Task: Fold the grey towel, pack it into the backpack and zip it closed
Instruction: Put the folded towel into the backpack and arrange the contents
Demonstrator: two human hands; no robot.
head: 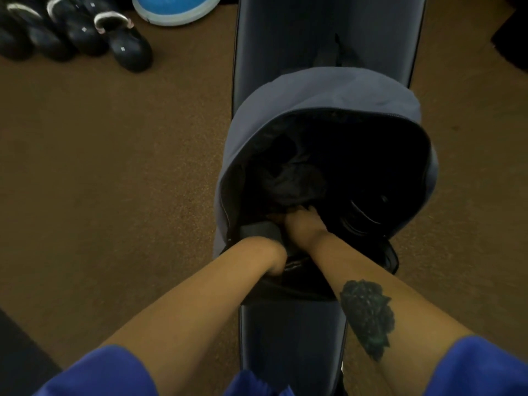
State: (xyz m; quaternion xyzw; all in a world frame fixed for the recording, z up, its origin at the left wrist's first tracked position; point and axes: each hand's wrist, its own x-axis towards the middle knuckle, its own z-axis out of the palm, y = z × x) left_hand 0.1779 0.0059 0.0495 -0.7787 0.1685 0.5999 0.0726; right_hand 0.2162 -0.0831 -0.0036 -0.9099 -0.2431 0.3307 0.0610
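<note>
Towel (297, 178), dark and crumpled, sits inside the open grey backpack (314, 92) on the table (285, 332). We are packing: both our left hand (274, 252) and right hand (300, 221) reach in, grips hidden. Zipping comes next, we judge.

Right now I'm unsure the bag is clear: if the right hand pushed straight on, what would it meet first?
Probably the crumpled dark fabric inside the backpack, just ahead of the right hand; depth there is murky.
</note>
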